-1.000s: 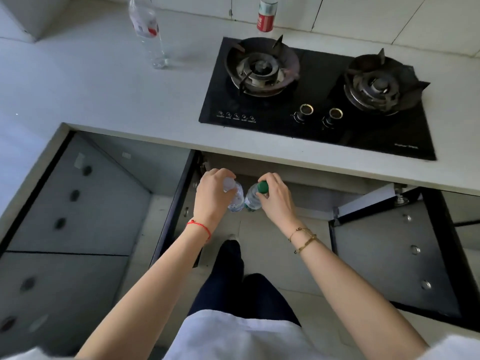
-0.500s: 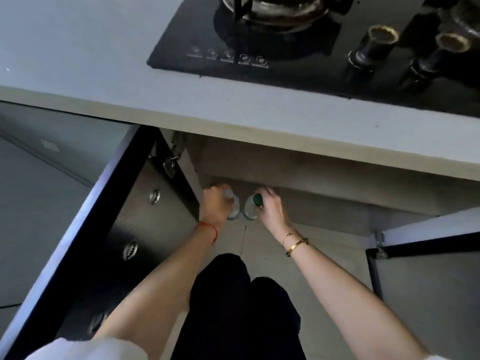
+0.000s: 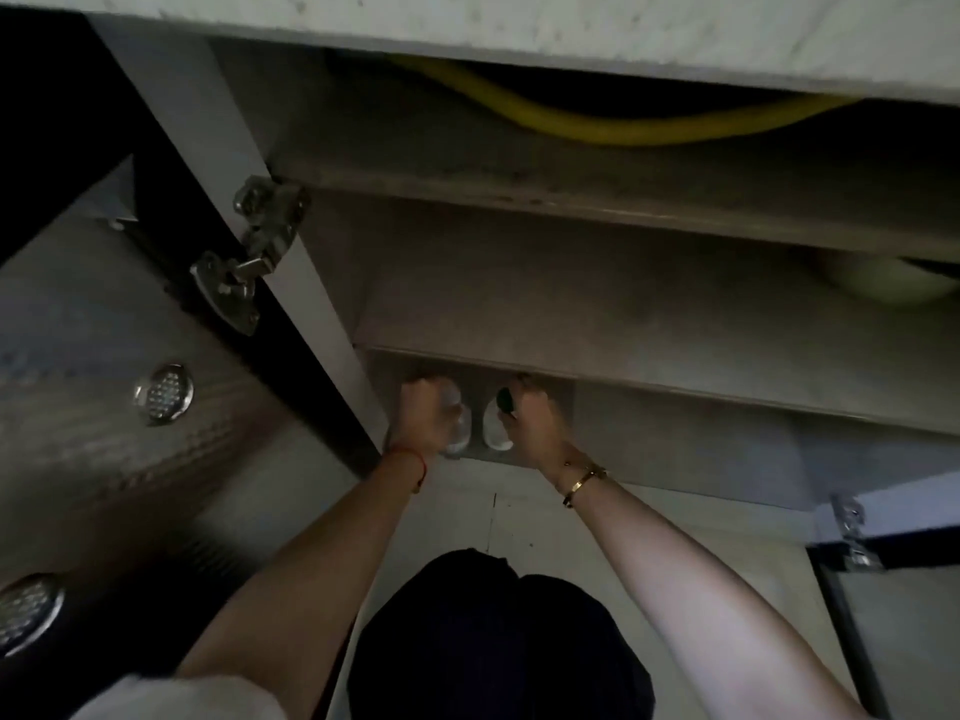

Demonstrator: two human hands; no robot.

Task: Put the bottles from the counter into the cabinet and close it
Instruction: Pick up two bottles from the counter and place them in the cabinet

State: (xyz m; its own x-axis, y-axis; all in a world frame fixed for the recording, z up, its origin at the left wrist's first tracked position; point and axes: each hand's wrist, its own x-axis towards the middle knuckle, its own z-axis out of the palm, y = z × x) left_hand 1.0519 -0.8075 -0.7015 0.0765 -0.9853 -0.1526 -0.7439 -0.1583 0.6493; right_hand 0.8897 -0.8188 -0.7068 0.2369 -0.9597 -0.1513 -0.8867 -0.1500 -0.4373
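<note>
My left hand (image 3: 423, 415) grips a clear plastic bottle (image 3: 458, 426) by its top. My right hand (image 3: 535, 420) grips a second clear bottle (image 3: 496, 431) with a dark green cap (image 3: 505, 401). Both bottles stand side by side at the front edge of the cabinet's bottom shelf (image 3: 675, 439), just inside the opening and under the middle shelf (image 3: 623, 324). Whether their bases touch the shelf I cannot tell. The counter edge (image 3: 519, 28) runs along the top of the view.
The left cabinet door (image 3: 104, 407) stands wide open with a metal hinge (image 3: 249, 252) and round vents. The right door (image 3: 893, 589) is open too. A yellow hose (image 3: 597, 127) hangs under the counter, and a pale bowl (image 3: 883, 278) sits on the shelf. My knees (image 3: 498, 636) are below.
My head has dropped below the counter, so the stove is out of view. Both hands have carried the bottles lower and deeper into the cabinet's bottom shelf.
</note>
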